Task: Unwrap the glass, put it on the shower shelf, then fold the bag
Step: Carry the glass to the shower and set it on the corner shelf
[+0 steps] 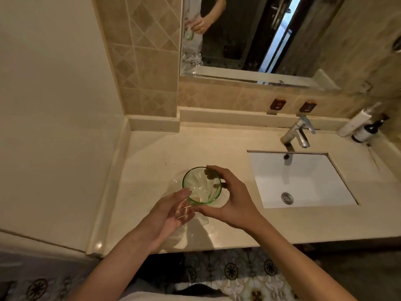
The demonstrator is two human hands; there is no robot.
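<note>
A green-tinted glass (200,184) is held upright over the beige counter, its mouth facing up. My right hand (230,196) wraps around its right side, fingers on the rim and wall. A clear plastic bag (184,210) hangs around the lower part of the glass and trails down toward the counter. My left hand (171,210) pinches that bag at the glass's near left side. The base of the glass is hidden by both hands and the bag.
A white sink basin (303,181) with a chrome tap (299,132) lies to the right. A soap bottle (366,131) and a rolled white item stand at the far right. A mirror (249,35) hangs above the counter (152,159). Wall on the left.
</note>
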